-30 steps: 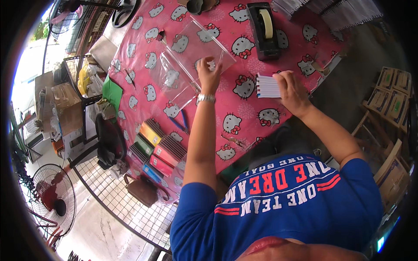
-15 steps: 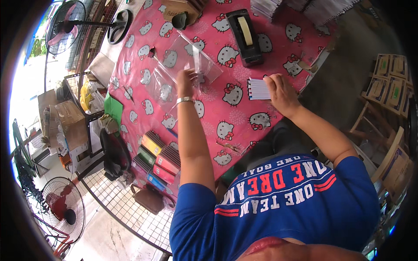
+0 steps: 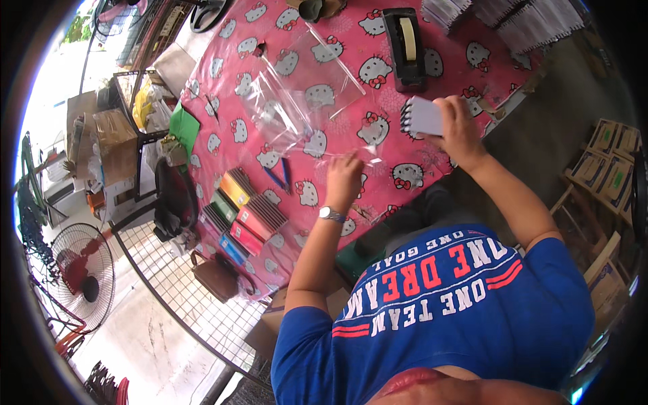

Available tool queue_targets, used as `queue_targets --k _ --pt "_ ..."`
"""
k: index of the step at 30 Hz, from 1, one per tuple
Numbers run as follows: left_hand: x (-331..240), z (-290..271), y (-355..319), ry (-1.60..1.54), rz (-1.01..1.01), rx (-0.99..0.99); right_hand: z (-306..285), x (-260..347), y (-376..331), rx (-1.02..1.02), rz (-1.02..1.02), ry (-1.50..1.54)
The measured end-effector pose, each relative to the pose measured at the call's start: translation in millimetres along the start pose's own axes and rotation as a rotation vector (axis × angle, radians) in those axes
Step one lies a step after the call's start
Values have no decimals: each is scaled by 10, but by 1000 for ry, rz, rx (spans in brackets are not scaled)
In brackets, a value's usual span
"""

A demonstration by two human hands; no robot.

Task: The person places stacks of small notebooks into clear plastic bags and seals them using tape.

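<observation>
A small stack of white spiral notepads [image 3: 424, 116] with black coils is gripped in my right hand [image 3: 461, 131], raised over the right part of the pink table. My left hand [image 3: 345, 181] is closed, its fingers pinching the near edge of a clear plastic bag [image 3: 287, 125]. More clear plastic [image 3: 337, 74] lies flat on the table beyond it. Blue-handled pliers [image 3: 277, 177] rest left of my left hand. Stacks of coloured spiral notebooks [image 3: 244, 214], yellow, green, red and blue, stand at the table's left near side.
A black tape dispenser [image 3: 405, 50] stands beyond the notepads. Piles of white spiral pads [image 3: 540, 23] sit at the far right. A green sheet [image 3: 183, 128] lies at the left edge, a brown pouch [image 3: 214, 277] near the notebooks. Boxes [image 3: 601, 172] stack at right, a fan [image 3: 81, 277] at left.
My left hand has come back toward me and to the right, drawing plastic with it. My right hand has lifted and tilted the notepads, showing a white face. The view has shifted.
</observation>
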State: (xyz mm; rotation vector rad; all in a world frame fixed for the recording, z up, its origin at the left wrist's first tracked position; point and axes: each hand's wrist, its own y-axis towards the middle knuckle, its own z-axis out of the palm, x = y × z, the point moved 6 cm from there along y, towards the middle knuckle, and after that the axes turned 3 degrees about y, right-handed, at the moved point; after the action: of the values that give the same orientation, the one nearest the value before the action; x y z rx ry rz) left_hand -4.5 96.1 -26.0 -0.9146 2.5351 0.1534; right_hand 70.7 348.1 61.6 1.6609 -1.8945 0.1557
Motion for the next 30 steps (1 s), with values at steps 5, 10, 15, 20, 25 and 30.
queue_targets --k 5,10,15,20,25,30 --pt "-398 620 -485 163 96 336 -432 160 258 -57 111 211" --pt "-417 650 -648 114 106 268 521 237 158 218 582 940" --pt "-315 721 -779 93 96 279 1776 126 -181 363 930 799" --pt "-276 784 -897 38 50 170 1895 158 -180 425 957 678" --pt "-291 753 -871 -42 47 90 1825 188 -251 318 959 809" --pt "-228 802 -909 -32 59 100 1747 184 -207 442 1048 902"
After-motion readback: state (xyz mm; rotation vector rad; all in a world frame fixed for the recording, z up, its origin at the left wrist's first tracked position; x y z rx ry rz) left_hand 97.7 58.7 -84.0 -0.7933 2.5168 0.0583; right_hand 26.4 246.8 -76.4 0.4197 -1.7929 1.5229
